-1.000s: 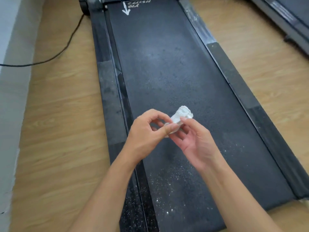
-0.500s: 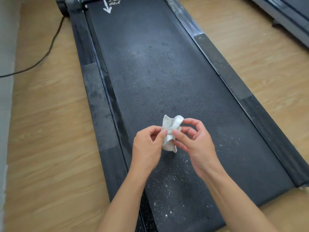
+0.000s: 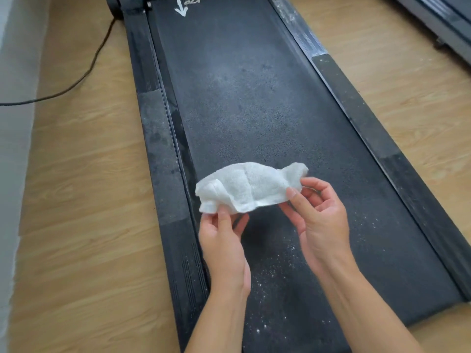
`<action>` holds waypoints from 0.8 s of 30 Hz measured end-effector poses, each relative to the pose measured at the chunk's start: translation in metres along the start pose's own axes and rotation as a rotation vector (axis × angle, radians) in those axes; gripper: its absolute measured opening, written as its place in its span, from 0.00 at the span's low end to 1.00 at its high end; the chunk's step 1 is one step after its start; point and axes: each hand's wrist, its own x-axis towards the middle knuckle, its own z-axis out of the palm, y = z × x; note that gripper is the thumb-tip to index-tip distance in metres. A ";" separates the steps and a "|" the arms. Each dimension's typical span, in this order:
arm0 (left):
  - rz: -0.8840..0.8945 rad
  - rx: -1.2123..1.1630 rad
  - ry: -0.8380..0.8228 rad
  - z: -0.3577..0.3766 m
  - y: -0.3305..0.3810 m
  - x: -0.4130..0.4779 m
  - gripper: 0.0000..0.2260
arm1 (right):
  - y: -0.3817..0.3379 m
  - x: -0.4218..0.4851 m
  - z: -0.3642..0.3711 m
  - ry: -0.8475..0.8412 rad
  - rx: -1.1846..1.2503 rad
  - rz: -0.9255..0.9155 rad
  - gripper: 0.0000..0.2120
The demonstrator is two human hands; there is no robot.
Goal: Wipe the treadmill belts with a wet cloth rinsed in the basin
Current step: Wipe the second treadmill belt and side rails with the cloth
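left hand [image 3: 224, 240] pinches white cloth [image 3: 251, 189] at its left end | right hand [image 3: 321, 220] pinches its right end | cloth stretched between both hands above treadmill belt [image 3: 254, 98], nearer the belt's left edge | white specks on belt near its close end | black cable [image 3: 84, 75] on wooden floor [image 3: 89, 187]

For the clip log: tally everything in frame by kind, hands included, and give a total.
Treadmills: 2, the near treadmill and a second treadmill cut off at the top right
White cloth: 1
Power cable: 1
Hands: 2, left hand and right hand, both pinching the cloth
Total: 6
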 end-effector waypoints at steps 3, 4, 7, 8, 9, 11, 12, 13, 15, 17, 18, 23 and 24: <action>-0.231 -0.002 0.035 -0.012 -0.019 -0.006 0.10 | 0.027 0.004 -0.018 0.172 -0.052 0.124 0.14; -0.271 0.035 0.069 -0.016 -0.023 -0.007 0.09 | 0.033 0.005 -0.025 0.212 -0.056 0.151 0.14; -0.184 0.374 0.199 -0.015 -0.023 -0.010 0.07 | 0.040 0.008 -0.039 0.248 -0.075 0.169 0.16; -0.090 0.482 0.226 -0.012 -0.019 -0.012 0.07 | 0.039 0.009 -0.041 0.246 -0.083 0.171 0.17; 0.028 0.565 0.218 -0.007 -0.013 -0.011 0.07 | 0.038 0.010 -0.043 0.247 -0.079 0.173 0.17; 0.298 0.704 0.082 0.004 -0.004 0.007 0.09 | 0.035 0.016 -0.044 0.248 -0.045 0.178 0.19; 0.405 0.802 -0.048 0.012 -0.003 0.024 0.11 | 0.035 0.020 -0.043 0.245 -0.033 0.182 0.19; 0.474 0.913 -0.199 0.019 -0.003 0.044 0.12 | 0.034 0.022 -0.041 0.237 -0.034 0.184 0.19; 0.482 1.107 -0.503 0.037 -0.008 0.082 0.14 | 0.034 0.023 -0.037 0.212 -0.069 0.170 0.19; 0.490 1.293 -0.723 0.056 -0.012 0.104 0.12 | 0.034 0.024 -0.034 0.188 -0.151 0.136 0.18; 0.530 1.380 -0.782 0.063 -0.014 0.107 0.11 | 0.034 0.025 -0.033 0.178 -0.199 0.114 0.18; 0.454 1.375 -0.801 0.072 -0.015 0.104 0.17 | 0.026 0.024 -0.036 0.085 -0.515 -0.069 0.18; 0.430 1.445 -0.805 0.071 -0.014 0.102 0.20 | 0.024 0.023 -0.037 0.036 -0.602 -0.118 0.19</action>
